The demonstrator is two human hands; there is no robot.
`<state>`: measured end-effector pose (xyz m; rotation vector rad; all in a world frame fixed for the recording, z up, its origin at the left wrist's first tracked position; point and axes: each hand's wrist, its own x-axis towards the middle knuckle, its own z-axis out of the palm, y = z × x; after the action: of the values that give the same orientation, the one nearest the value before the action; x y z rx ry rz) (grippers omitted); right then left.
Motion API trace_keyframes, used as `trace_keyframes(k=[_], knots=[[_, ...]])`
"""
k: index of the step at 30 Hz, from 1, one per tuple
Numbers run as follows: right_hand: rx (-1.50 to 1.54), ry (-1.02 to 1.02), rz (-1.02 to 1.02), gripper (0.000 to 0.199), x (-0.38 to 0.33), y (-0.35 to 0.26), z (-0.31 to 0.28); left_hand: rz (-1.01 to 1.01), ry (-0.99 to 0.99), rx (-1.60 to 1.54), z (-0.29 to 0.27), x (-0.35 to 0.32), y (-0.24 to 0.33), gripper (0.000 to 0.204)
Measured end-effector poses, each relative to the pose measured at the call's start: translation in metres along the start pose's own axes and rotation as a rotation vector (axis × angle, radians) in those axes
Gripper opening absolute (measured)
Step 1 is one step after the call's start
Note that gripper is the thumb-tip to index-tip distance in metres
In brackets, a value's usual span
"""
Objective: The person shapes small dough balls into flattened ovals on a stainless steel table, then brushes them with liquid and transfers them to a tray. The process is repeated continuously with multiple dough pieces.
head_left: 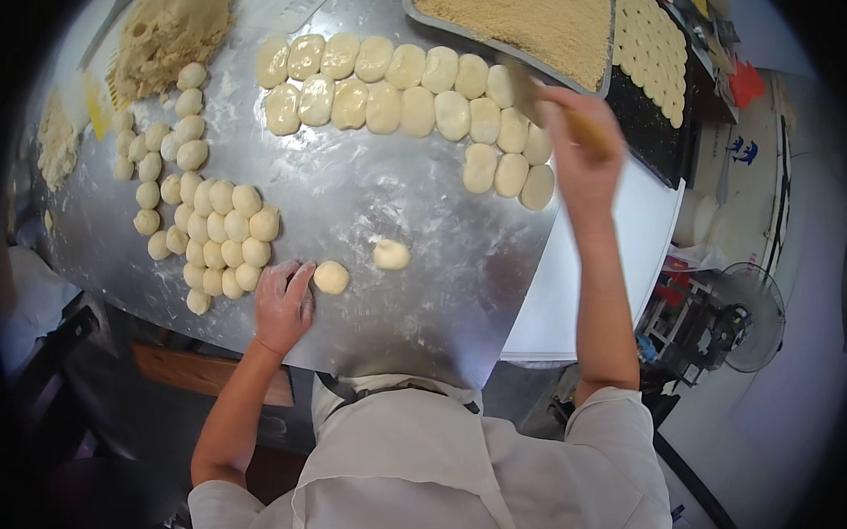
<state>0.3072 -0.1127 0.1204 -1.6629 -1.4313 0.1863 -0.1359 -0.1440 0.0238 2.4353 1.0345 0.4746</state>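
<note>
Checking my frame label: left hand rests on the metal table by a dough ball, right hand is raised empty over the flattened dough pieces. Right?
Not quite. In the head view the right hand is not empty: it holds a tool with a wooden handle and flat blade. The rest stands: left hand on the metal table by a dough ball, right hand raised over the flattened dough pieces.

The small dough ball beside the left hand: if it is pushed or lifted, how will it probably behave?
The small dough ball looks round, so a push would probably roll it across the floured metal table. It seems soft: the flattened dough pieces nearby suggest it dents easily under fingers. The left hand beside it is flour-dusted, so sticking is probably slight.
</note>
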Motion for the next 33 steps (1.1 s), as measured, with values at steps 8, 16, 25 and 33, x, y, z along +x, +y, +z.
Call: trace_keyframes(k=[8,16,25,33], knots=[[-0.144,-0.247,-0.415,0.022,-0.016,-0.040,0.131,0.018,0.001,0.048,-0.002,0.003,-0.001,0.056],[-0.210,-0.044,-0.326,0.028,-0.008,-0.032,0.078,0.011,0.012,0.034,-0.001,-0.001,0.001,0.057],[0.066,-0.309,-0.335,0.027,-0.024,-0.065,0.101,-0.017,0.010,0.042,0.002,-0.002,0.000,0.055],[-0.091,-0.305,-0.257,0.038,-0.050,-0.034,0.099,0.006,0.016,0.042,-0.001,0.003,0.002,0.053]])
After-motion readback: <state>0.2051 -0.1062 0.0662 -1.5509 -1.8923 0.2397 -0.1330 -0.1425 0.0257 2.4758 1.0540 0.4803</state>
